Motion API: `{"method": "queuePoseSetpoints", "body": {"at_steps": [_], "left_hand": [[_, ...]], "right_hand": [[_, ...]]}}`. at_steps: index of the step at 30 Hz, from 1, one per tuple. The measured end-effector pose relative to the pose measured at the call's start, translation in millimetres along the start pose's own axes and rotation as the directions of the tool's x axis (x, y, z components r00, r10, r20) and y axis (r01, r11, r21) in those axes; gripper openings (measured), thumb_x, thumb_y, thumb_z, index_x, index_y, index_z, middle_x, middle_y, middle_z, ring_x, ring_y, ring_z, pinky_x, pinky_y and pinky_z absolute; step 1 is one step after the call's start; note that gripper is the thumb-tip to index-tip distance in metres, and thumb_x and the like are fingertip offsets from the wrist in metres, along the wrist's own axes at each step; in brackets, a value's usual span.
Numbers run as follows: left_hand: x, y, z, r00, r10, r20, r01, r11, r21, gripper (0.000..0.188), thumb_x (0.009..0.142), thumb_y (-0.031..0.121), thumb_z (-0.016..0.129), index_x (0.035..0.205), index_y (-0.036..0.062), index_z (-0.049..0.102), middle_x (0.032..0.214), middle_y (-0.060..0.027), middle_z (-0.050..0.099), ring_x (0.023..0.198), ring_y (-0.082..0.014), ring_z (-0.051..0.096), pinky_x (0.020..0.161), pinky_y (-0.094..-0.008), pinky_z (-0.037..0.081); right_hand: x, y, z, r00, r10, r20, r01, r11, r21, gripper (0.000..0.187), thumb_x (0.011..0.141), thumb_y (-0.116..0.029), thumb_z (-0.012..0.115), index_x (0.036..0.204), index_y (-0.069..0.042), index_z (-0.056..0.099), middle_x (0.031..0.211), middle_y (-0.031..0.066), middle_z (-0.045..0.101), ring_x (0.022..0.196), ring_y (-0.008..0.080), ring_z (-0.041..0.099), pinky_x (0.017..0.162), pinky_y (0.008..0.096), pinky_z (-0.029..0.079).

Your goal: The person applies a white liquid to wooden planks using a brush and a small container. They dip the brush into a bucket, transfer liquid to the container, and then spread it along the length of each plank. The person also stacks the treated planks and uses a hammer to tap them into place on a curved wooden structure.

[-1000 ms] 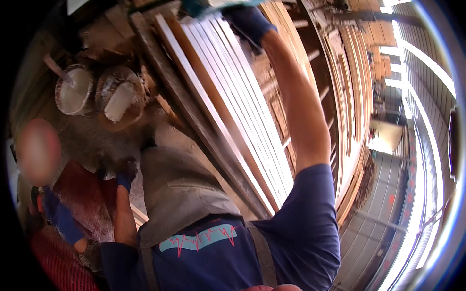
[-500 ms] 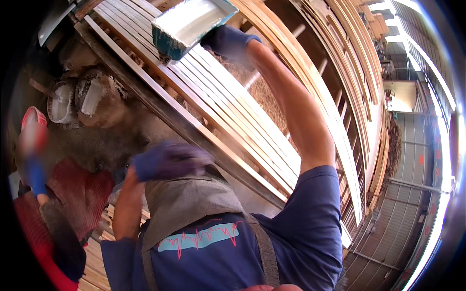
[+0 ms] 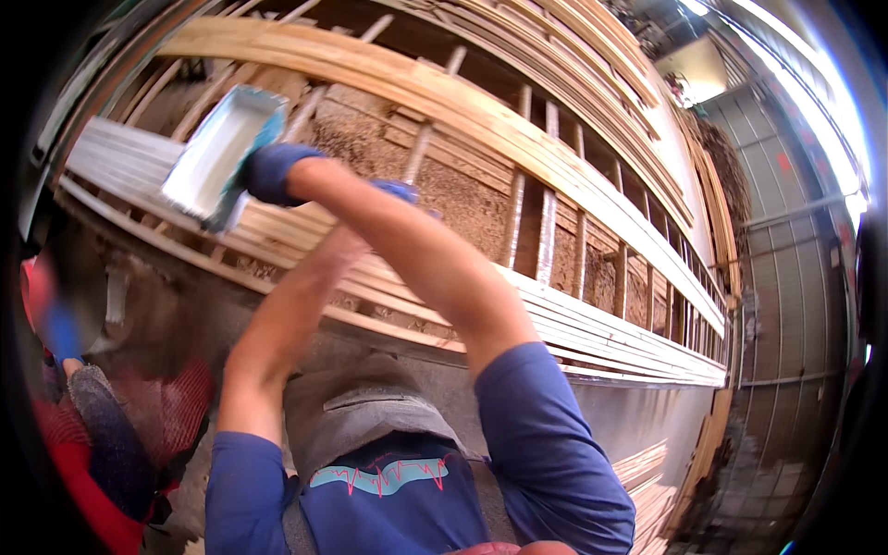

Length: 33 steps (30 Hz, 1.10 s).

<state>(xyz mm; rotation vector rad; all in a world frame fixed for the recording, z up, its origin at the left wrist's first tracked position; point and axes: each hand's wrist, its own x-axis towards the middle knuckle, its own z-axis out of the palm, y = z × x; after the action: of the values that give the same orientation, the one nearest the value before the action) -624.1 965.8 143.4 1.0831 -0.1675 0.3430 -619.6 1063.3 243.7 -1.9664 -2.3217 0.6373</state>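
My right hand, in a blue glove, is closed on the side of a shallow rectangular tray with teal walls. A white coating covers its inside, and the tray is tilted above the left part of a row of narrow wooden strips. Those strips look white at their left end and bare further right. My right forearm crosses over my left one. Beyond that crossing, my left hand, also gloved in blue, reaches over the boards. Most of it is hidden behind the right forearm, so its fingers do not show.
Long planks lie on a rack with crossbars beyond the strips, over brown shavings. At the left edge, a person in red holds a red tub with a blue-gloved hand. A metal wall stands right.
The tray in my right hand has moved left over the strips. My left hand has gone from in front of my apron out over the boards. The view has turned.
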Motion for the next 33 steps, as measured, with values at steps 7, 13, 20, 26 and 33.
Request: {"method": "queuePoseSetpoints", "body": {"at_steps": [7, 13, 20, 26, 33], "left_hand": [[34, 1, -27, 0.914, -0.237, -0.33, 0.325, 0.913, 0.246, 0.023, 0.098, 0.023, 0.05, 0.115, 0.0082, 0.054, 0.113, -0.0137, 0.061, 0.099, -0.0216, 0.06, 0.087, -0.0405, 0.048], [34, -7, -51, 0.867, -0.231, -0.441, 0.395, 0.859, 0.327, 0.027, 0.097, 0.027, 0.049, 0.115, 0.0091, 0.056, 0.116, -0.0144, 0.06, 0.102, -0.0232, 0.058, 0.089, -0.0424, 0.046], [64, -37, -61, 0.877, -0.281, -0.389, 0.424, 0.834, 0.354, 0.031, 0.095, 0.033, 0.049, 0.115, 0.0101, 0.058, 0.12, -0.0151, 0.059, 0.107, -0.0251, 0.056, 0.092, -0.0447, 0.042], [39, -25, -35, 0.921, -0.157, -0.356, 0.341, 0.767, 0.544, 0.035, 0.094, 0.037, 0.049, 0.115, 0.011, 0.059, 0.123, -0.0157, 0.057, 0.111, -0.0267, 0.054, 0.094, -0.0467, 0.04], [54, -30, 30, 0.938, -0.111, -0.328, 0.306, 0.708, 0.636, 0.04, 0.092, 0.043, 0.049, 0.116, 0.012, 0.061, 0.127, -0.0165, 0.056, 0.115, -0.0286, 0.051, 0.097, -0.049, 0.036]], "right_hand": [[-31, 22, 9, 0.997, -0.031, -0.072, 0.031, 1.0, 0.004, 0.021, 0.076, -0.017, 0.058, 0.084, -0.007, 0.073, 0.086, 0.0188, 0.069, 0.083, 0.0343, 0.069, 0.07, 0.0412, 0.055], [-25, 32, 12, 0.992, -0.119, -0.033, 0.116, 0.989, -0.09, 0.019, 0.073, -0.013, 0.062, 0.087, -0.01, 0.075, 0.091, 0.0146, 0.071, 0.086, 0.0321, 0.069, 0.071, 0.043, 0.055], [-44, 43, -6, 0.999, -0.014, -0.032, 0.014, 1.0, 0.004, 0.022, 0.073, -0.015, 0.062, 0.091, -0.01, 0.075, 0.092, 0.0115, 0.071, 0.087, 0.0314, 0.069, 0.07, 0.0442, 0.055], [-40, 24, -1, 0.998, -0.05, 0.025, 0.041, 0.96, 0.277, 0.023, 0.083, -0.019, 0.059, 0.1, -0.011, 0.072, 0.096, 0.0164, 0.07, 0.091, 0.0316, 0.068, 0.077, 0.0424, 0.053], [-20, 39, 15, 0.986, -0.165, -0.015, 0.164, 0.984, -0.07, 0.027, 0.087, -0.019, 0.046, 0.095, -0.005, 0.068, 0.096, 0.0237, 0.065, 0.092, 0.0409, 0.063, 0.077, 0.047, 0.051]]}}
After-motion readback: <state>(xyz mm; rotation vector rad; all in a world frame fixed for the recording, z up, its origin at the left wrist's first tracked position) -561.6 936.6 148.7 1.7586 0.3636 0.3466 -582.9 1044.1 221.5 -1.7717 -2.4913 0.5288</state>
